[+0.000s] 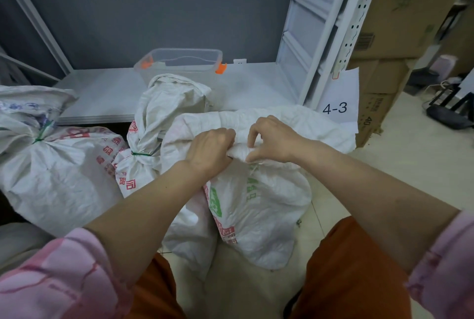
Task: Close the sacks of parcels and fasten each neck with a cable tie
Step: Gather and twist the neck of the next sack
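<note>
Left hand (210, 150) and right hand (272, 141) clenched on bunched sack neck (239, 150), near shelf (179, 87); woven, soft, slippery — best gripped below gather.

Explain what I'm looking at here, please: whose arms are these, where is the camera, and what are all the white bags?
There is no machine: a person wears one camera on the head, looking down at their own arms. The left hand and the right hand both grip the gathered neck of the sack with green print, which stands on the floor between the knees. No tie on this neck is clear. Further left, two sacks with red print are already fastened with green cable ties. Behind them, a low white shelf carries a clear plastic box with orange clips. A paper label reading 4-3 hangs on the rack at right.
</note>
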Demonstrator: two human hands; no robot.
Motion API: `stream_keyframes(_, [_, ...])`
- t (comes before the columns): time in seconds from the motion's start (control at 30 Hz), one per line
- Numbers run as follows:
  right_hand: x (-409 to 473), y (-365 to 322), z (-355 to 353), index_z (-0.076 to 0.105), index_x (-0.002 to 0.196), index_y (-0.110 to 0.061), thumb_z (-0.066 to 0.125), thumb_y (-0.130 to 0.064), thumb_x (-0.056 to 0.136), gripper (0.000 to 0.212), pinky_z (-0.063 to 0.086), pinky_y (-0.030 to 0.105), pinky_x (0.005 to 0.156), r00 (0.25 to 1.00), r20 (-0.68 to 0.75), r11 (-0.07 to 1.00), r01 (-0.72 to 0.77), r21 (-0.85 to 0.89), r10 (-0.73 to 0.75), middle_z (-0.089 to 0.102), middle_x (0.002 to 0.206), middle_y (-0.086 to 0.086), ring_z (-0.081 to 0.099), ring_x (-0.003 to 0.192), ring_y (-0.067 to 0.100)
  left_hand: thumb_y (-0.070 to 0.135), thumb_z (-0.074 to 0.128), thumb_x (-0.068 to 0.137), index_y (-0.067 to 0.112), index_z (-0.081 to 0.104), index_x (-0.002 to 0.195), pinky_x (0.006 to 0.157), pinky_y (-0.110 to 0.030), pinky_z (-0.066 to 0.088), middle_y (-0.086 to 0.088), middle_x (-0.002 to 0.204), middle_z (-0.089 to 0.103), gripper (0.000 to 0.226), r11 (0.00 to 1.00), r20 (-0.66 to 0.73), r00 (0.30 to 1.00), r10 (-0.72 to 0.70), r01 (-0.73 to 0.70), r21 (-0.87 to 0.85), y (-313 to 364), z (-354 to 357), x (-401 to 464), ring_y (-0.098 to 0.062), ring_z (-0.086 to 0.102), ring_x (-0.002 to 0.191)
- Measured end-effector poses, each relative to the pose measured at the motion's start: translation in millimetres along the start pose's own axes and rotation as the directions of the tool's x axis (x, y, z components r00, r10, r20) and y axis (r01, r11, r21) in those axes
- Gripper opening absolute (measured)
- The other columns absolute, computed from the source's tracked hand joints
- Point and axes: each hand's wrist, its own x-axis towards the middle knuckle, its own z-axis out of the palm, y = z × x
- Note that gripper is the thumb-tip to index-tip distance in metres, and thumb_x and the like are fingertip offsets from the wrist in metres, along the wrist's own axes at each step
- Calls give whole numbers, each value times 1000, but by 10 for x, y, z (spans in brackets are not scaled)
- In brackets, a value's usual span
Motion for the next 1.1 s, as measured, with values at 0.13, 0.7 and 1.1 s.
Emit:
stream_keyframes(0.13, [13,-99,126,56,102,-13,72,-28,76,34,46,34,76,997,1,994,-73,-84,73,55,95,-1,51,93,17,19,60,83,13,43,78,56,-32,29,-1,75,46,19,999,-51,999,10,-11,-30,15,86,-50,-30,55,71])
stream_keyframes(0.7, [-76,-11,357,60,92,-12,69,-24,77,22,37,27,72,988,-82,929,96,-357,-133,57,94,3,48,92,20,17,64,73,21,46,72,59,-30,35,6,70,49,19,996,192,981,-26,42,-82,28,163,13,-19,50,70])
stream_keyframes(1.1, [8,-89,577,39,72,-15,56,-13,86,23,28,27,71,995,-82,909,13,-416,-51,49,85,2,50,93,22,24,75,74,21,58,74,72,-29,51,7,78,61,17,940,278,960,-39,129,-315,-48,251,-154,-15,61,78])
